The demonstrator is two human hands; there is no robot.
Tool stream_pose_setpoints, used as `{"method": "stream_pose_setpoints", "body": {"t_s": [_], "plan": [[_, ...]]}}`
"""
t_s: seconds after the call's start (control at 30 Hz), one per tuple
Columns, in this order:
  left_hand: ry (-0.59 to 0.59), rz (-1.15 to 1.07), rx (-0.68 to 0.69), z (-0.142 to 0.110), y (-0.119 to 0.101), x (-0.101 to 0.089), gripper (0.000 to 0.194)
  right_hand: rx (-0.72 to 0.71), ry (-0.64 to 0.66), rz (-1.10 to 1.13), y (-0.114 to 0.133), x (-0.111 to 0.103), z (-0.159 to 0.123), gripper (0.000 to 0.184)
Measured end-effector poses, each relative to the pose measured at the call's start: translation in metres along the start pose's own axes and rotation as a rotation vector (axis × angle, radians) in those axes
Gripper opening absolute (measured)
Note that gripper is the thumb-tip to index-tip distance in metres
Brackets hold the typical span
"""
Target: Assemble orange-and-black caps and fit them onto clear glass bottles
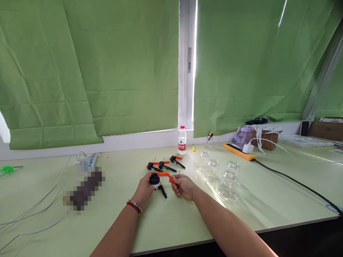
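Observation:
In front of me, above the table, my left hand (145, 190) is closed round a black round cap with a white lower part (154, 180). An orange lever (166, 174) reaches from this cap to the right, with a thin metal rod beside it. Fingers bent, my right hand (184, 187) grips the lever's far end. A black handle (162, 191) shows just below the cap; whether it joins the cap, I cannot tell. Just beyond my hands, several similar black-and-orange pieces (164, 165) lie on the table.
Several clear glass jars (227, 187) stand right of my hands. Farther back are a water bottle (182, 141), a yellow cutter (193, 147), a small glass with pens (209, 142) and an orange power strip (239, 152). White cables (40, 205) cross the table's left side.

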State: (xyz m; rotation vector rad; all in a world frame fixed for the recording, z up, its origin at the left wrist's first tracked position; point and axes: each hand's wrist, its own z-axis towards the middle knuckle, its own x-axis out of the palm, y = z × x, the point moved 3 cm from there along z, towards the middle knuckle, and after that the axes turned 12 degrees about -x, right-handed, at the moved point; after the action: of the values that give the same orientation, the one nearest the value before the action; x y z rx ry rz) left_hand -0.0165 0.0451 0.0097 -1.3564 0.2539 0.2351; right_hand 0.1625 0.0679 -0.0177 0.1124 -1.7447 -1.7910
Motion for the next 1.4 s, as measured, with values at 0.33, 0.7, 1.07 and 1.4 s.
{"method": "stream_pose_setpoints", "body": {"t_s": [0.33, 0.7, 1.07, 1.4], "plan": [[0.209, -0.286, -0.128, -0.009, -0.010, 0.012, 0.042, -0.023, 0.014, -0.098, -0.007, 0.002, -0.002, 0.038], [0.385, -0.687, -0.226, -0.014, -0.009, 0.011, 0.039, -0.041, 0.018, -0.202, -0.003, 0.006, -0.005, 0.039], [0.067, -0.807, -0.208, -0.002, -0.004, -0.008, 0.030, -0.312, -0.493, -0.630, 0.016, -0.034, 0.003, 0.021], [0.029, -0.770, -0.242, -0.003, -0.005, -0.005, 0.028, -0.214, -0.170, -1.591, 0.017, -0.049, 0.010, 0.032]]}}
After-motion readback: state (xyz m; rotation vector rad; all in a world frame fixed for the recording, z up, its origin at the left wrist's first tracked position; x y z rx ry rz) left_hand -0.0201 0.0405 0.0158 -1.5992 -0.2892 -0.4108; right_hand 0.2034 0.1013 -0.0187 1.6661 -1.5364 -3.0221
